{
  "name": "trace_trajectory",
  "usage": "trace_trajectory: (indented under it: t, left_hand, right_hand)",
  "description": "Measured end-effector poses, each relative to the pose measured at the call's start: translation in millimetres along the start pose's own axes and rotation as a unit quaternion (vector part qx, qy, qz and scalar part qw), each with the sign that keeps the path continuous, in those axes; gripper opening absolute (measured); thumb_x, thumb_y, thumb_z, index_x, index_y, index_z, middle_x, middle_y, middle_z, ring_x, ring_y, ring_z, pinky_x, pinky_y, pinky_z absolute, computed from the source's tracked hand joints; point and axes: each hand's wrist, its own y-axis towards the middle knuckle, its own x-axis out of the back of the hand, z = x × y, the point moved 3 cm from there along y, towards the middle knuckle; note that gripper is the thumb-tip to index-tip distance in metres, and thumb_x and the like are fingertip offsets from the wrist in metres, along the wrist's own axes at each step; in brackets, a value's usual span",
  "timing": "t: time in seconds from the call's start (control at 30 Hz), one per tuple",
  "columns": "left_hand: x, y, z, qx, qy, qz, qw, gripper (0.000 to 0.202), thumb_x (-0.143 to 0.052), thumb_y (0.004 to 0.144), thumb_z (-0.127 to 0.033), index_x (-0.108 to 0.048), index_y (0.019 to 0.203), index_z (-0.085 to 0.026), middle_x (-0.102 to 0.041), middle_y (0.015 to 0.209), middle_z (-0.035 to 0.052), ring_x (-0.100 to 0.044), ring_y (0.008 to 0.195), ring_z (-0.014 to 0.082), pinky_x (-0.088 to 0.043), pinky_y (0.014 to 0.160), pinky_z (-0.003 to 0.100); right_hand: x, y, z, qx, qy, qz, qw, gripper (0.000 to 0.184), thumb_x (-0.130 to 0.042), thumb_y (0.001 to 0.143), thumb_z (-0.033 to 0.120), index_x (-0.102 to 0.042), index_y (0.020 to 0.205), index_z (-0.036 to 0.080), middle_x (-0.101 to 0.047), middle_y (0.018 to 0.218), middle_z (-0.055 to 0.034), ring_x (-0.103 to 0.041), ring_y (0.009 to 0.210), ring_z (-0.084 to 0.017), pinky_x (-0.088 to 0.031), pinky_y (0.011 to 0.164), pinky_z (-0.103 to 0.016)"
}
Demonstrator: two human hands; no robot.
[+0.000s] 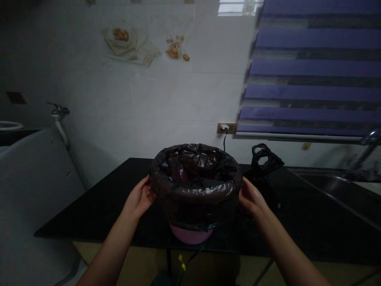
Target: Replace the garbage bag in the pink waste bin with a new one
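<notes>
A small pink bin (192,235) lined with a black plastic bag (195,174) is held up in front of me, over the near edge of a black counter (119,202). My left hand (139,197) grips the bin's left side just under the folded-over bag rim. My right hand (251,197) presses against its right side at the same height. The bag's edge is rolled down over the rim and covers most of the bin, so only the pink base shows.
A loose black plastic bag (263,159) lies on the counter behind my right hand. A steel sink (342,190) with a tap (369,143) is at right. A wall socket (226,128) has a cable plugged in. A grey appliance (32,190) stands at left.
</notes>
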Motion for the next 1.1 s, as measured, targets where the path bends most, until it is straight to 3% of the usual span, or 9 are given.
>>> trace_trajectory:
  t: [0.17, 0.4, 0.73, 0.93, 1.1]
  left_hand:
    - [-8.3, 0.0, -2.8, 0.011, 0.009, 0.014, 1.000, 0.034, -0.036, 0.093, -0.017, -0.065, 0.076, -0.012, -0.069, 0.061, 0.0050, -0.063, 0.046, 0.0130, -0.054, 0.050, 0.023]
    - [-10.0, 8.4, -3.7, 0.022, 0.033, 0.008, 0.999, 0.036, -0.035, 0.092, -0.019, -0.066, 0.073, -0.014, -0.071, 0.065, 0.0071, -0.067, 0.054, 0.0165, -0.056, 0.055, 0.025]
    - [-7.7, 9.0, -4.1, 0.008, 0.032, -0.030, 0.999, 0.040, -0.033, 0.093, -0.015, -0.064, 0.067, -0.013, -0.066, 0.052, 0.0041, -0.061, 0.043, 0.0129, -0.052, 0.046, 0.022]
    - [-9.2, 8.3, -3.7, 0.018, 0.048, -0.027, 0.998, 0.043, -0.030, 0.094, -0.017, -0.064, 0.068, -0.013, -0.069, 0.057, 0.0063, -0.065, 0.048, 0.0151, -0.054, 0.051, 0.024]
    - [-8.5, 9.2, -4.1, 0.012, 0.045, -0.019, 0.999, 0.041, -0.032, 0.093, -0.016, -0.064, 0.068, -0.013, -0.070, 0.059, 0.0070, -0.066, 0.049, 0.0158, -0.055, 0.051, 0.025]
  right_hand:
    - [-14.3, -4.4, 4.6, -0.075, 0.098, -0.051, 0.991, 0.007, -0.062, 0.078, 0.018, -0.065, 0.072, 0.018, -0.070, 0.074, -0.0008, -0.066, 0.068, -0.014, -0.055, 0.067, -0.024]
    - [-14.9, -7.1, -1.5, -0.121, 0.097, -0.077, 0.985, 0.021, -0.052, 0.085, 0.013, -0.065, 0.069, 0.016, -0.069, 0.068, -0.0015, -0.063, 0.058, -0.011, -0.054, 0.066, -0.021]
    - [-6.5, -8.5, -3.5, -0.124, 0.110, -0.108, 0.980, 0.027, -0.046, 0.086, 0.011, -0.061, 0.064, 0.016, -0.064, 0.059, -0.0006, -0.058, 0.049, -0.009, -0.050, 0.055, -0.019]
    - [-19.9, -5.4, 6.0, -0.106, 0.089, -0.061, 0.988, 0.016, -0.053, 0.084, 0.021, -0.064, 0.073, 0.018, -0.069, 0.071, -0.0013, -0.065, 0.063, -0.013, -0.054, 0.065, -0.024]
    - [-18.8, 0.5, 0.9, -0.110, 0.046, -0.062, 0.991, 0.016, -0.055, 0.082, 0.014, -0.064, 0.069, 0.017, -0.067, 0.065, 0.0005, -0.063, 0.057, -0.011, -0.051, 0.059, -0.020]
